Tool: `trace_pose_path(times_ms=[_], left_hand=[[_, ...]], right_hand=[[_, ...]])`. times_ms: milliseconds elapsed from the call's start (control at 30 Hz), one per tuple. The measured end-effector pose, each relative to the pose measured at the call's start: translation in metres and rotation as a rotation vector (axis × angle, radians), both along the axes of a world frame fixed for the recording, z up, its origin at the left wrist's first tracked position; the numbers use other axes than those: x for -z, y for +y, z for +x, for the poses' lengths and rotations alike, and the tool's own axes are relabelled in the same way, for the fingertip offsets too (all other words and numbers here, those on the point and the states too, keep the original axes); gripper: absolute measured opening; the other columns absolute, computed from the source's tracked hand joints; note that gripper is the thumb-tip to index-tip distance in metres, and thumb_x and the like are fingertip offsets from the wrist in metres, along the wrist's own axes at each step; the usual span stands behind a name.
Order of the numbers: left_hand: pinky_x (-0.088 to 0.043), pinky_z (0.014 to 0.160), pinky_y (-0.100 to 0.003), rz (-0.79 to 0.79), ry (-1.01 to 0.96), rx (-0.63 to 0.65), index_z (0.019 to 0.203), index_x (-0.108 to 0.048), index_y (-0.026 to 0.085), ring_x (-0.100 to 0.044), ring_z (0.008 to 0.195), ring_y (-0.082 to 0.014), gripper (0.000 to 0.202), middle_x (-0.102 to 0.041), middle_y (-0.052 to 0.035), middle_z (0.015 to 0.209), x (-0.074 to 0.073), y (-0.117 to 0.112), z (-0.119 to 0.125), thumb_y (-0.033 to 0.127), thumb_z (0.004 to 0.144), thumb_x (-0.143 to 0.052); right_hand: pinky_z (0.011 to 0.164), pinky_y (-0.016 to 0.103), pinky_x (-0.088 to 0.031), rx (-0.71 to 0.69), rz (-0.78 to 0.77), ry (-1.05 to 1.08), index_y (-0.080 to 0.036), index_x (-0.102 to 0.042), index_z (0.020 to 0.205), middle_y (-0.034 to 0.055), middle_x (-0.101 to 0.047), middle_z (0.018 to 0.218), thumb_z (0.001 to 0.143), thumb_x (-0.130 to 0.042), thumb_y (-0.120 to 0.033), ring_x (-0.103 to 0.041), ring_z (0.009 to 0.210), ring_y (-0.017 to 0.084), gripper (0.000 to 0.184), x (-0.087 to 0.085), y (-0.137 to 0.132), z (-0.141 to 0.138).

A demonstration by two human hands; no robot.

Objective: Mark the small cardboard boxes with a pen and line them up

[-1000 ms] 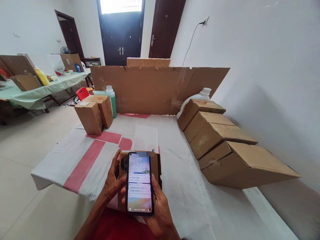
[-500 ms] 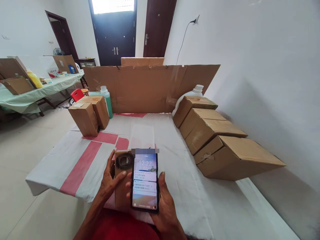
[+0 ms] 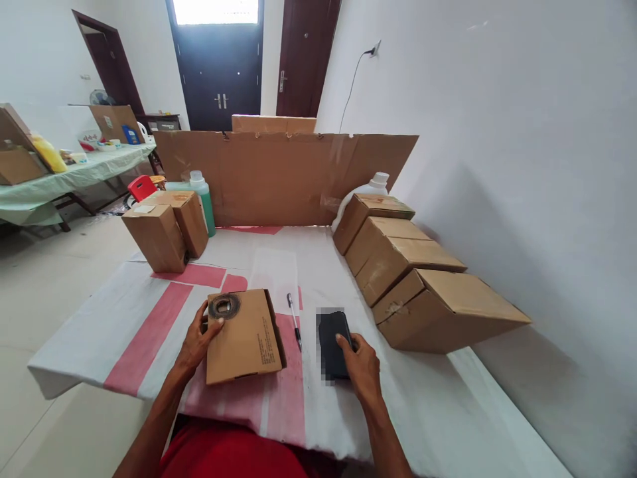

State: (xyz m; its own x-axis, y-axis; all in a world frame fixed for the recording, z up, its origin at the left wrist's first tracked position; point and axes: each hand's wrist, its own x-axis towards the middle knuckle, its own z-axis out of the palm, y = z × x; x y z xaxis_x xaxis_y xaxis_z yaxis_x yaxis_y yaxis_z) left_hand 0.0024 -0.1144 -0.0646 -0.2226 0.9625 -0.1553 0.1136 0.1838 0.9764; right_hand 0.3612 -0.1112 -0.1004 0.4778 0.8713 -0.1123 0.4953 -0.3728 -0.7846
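Observation:
My left hand (image 3: 198, 342) grips the left edge of a brown cardboard box (image 3: 243, 345), thumb on top. A dark roll of tape (image 3: 213, 308) lies on the box's upper left corner, touching that thumb. Printed text shows along the right side of the box. My right hand (image 3: 364, 365) is closed around the right edge of a smartphone (image 3: 334, 348), its black back facing up, at the tabletop. Whether the phone touches the cloth I cannot tell. Between the box and the phone lies a pen (image 3: 294, 322) with a black grip.
Several cardboard boxes (image 3: 428, 312) line the table's right side by the wall. Two more boxes (image 3: 154, 232) stand at the back left beside a green bottle (image 3: 206, 209). A cardboard panel (image 3: 279, 179) closes off the back. A white jug (image 3: 379, 182) stands behind the right-hand boxes.
My right hand has moved right and down with the phone, turning its lit screen away. The box in my left hand is now fully visible, and the pen has come into sight.

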Motion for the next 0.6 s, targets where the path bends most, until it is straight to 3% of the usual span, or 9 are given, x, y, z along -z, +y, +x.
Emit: trace_pose_path(times_ms=[100, 200, 300, 400, 433, 500, 567, 600], left_hand=[[-0.048, 0.109, -0.050, 0.030, 0.100, -0.045, 0.147, -0.054, 0.018, -0.063, 0.125, -0.0338, 0.083, -0.063, -0.0167, 0.135, 0.006, 0.006, -0.005, 0.068, 0.081, -0.068], [-0.038, 0.120, -0.050, 0.062, 0.141, -0.061, 0.139, -0.062, 0.018, -0.053, 0.137, -0.0334, 0.072, -0.059, -0.0162, 0.142, 0.009, 0.003, -0.010, 0.067, 0.085, -0.065], [-0.037, 0.121, -0.051, 0.082, 0.146, -0.078, 0.142, -0.060, 0.020, -0.052, 0.140, -0.0329, 0.073, -0.058, -0.0159, 0.144, 0.017, -0.008, -0.019, 0.069, 0.088, -0.059], [-0.043, 0.118, -0.053, 0.106, 0.108, -0.108, 0.149, -0.052, 0.022, -0.055, 0.138, -0.0339, 0.076, -0.053, -0.0163, 0.152, 0.031, -0.029, -0.025, 0.071, 0.091, -0.054], [-0.043, 0.118, -0.053, 0.115, 0.102, -0.114, 0.150, -0.051, 0.023, -0.055, 0.139, -0.0340, 0.076, -0.051, -0.0159, 0.154, 0.036, -0.038, -0.023, 0.071, 0.092, -0.054], [-0.036, 0.124, -0.054, 0.140, 0.125, -0.106, 0.151, -0.051, 0.022, -0.051, 0.143, -0.0340, 0.074, -0.051, -0.0147, 0.156, 0.040, -0.057, -0.015, 0.070, 0.094, -0.052], [-0.025, 0.130, -0.054, 0.143, 0.170, -0.062, 0.150, -0.052, 0.021, -0.042, 0.150, -0.0335, 0.072, -0.051, -0.0131, 0.158, 0.038, -0.078, -0.004, 0.069, 0.096, -0.050], [-0.020, 0.131, -0.054, 0.138, 0.180, -0.029, 0.151, -0.052, 0.022, -0.039, 0.152, -0.0326, 0.071, -0.050, -0.0115, 0.159, 0.033, -0.087, 0.001, 0.068, 0.097, -0.048]], right_hand=[[0.091, 0.044, -0.046, 0.001, -0.022, -0.165, -0.008, -0.069, 0.115, 0.0218, -0.072, 0.106, 0.087, -0.048, -0.041, -0.064, 0.102, 0.036, 0.048, 0.006, -0.001, -0.002], [0.099, 0.045, -0.044, -0.023, -0.033, -0.284, -0.008, -0.068, 0.124, 0.0218, -0.067, 0.112, 0.092, -0.045, -0.038, -0.059, 0.111, 0.037, 0.049, 0.008, -0.004, -0.006], [0.100, 0.049, -0.044, -0.029, -0.053, -0.362, -0.008, -0.069, 0.124, 0.0219, -0.064, 0.111, 0.094, -0.045, -0.034, -0.057, 0.113, 0.039, 0.046, 0.005, -0.006, -0.011], [0.104, 0.055, -0.043, -0.002, 0.019, -0.407, -0.004, -0.063, 0.135, 0.0268, -0.058, 0.126, 0.094, -0.047, -0.031, -0.052, 0.124, 0.043, 0.051, 0.000, -0.011, -0.025], [0.106, 0.055, -0.043, -0.045, 0.078, -0.372, -0.004, -0.060, 0.138, 0.0272, -0.057, 0.130, 0.093, -0.050, -0.031, -0.052, 0.126, 0.042, 0.054, 0.000, -0.015, -0.033], [0.110, 0.051, -0.044, -0.275, 0.194, -0.191, -0.007, -0.059, 0.140, 0.0246, -0.060, 0.134, 0.092, -0.056, -0.034, -0.056, 0.127, 0.038, 0.055, 0.002, -0.028, -0.055], [0.113, 0.048, -0.045, -0.564, 0.252, 0.057, -0.015, -0.063, 0.138, 0.0188, -0.065, 0.135, 0.091, -0.061, -0.037, -0.060, 0.128, 0.034, 0.053, 0.003, -0.045, -0.078], [0.113, 0.047, -0.047, -0.642, 0.269, 0.155, -0.018, -0.064, 0.138, 0.0161, -0.066, 0.136, 0.091, -0.062, -0.038, -0.061, 0.129, 0.033, 0.051, 0.002, -0.054, -0.088]])
